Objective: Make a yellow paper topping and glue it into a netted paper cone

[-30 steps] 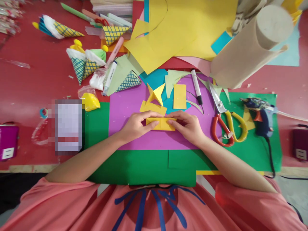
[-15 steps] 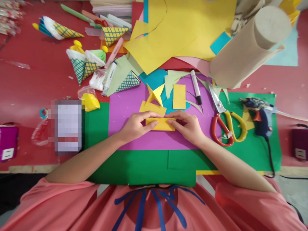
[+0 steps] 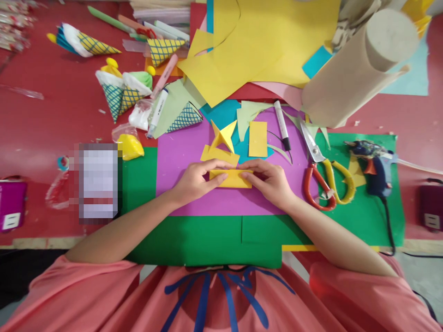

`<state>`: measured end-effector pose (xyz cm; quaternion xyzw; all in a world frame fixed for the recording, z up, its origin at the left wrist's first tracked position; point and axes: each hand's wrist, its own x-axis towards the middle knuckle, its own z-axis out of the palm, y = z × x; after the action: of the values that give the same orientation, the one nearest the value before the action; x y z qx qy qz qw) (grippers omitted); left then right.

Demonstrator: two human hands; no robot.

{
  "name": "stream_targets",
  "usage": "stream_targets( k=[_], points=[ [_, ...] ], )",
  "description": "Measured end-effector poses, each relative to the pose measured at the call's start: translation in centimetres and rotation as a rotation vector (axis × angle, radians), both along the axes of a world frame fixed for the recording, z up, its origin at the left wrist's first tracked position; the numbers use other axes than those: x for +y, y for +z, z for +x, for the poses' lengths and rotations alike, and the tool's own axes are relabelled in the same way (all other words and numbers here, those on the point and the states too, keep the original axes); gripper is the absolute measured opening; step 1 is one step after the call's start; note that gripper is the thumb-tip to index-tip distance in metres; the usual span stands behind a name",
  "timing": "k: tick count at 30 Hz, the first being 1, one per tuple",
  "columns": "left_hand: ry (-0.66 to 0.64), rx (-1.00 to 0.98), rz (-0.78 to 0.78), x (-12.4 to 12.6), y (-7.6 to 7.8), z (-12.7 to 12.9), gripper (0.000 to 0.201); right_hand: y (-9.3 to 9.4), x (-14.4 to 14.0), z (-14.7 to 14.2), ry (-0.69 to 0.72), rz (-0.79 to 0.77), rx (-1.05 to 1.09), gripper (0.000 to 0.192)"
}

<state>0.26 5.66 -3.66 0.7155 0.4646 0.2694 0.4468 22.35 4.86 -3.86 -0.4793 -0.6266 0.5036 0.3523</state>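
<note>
At the middle of the purple sheet [image 3: 187,157], a small yellow paper piece [image 3: 231,178] is pinned flat between the left hand [image 3: 194,180] and the right hand [image 3: 271,180]. Its long shape is held at both ends: the fingers of each hand are drawn narrow and pressed down on the paper, thumbs and forefingers meeting along its upper edge, where a fold appears to be creased. How many layers lie under the fingers cannot be told.

Just beyond the hands, a folded yellow star shape [image 3: 223,135] is seen standing on the purple sheet, touching a flat yellow strip [image 3: 218,155] that lies just beside the held piece. A plain yellow rectangle [image 3: 258,139] is laid near them, uncreased. By this, the work is judged to be partly done: some yellow parts are already shaped, one is under the fingers, and at least one cut piece is left unfolded.

To the right, scissors [image 3: 327,175] and a glue gun [image 3: 375,166] are rested on the green sheet [image 3: 207,240], untouched, and a marker [image 3: 283,125] is laid above them on the red counter [image 3: 51,124].
</note>
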Motion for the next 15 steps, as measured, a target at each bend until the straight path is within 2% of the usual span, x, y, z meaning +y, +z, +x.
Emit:
stream_targets(
  k=[15],
  points=[
    [-0.002, -0.011, 0.034, 0.03, 0.04, 0.20, 0.024, -0.10, -0.10, 0.07, 0.008, -0.037, 0.028, 0.016]
  ],
)
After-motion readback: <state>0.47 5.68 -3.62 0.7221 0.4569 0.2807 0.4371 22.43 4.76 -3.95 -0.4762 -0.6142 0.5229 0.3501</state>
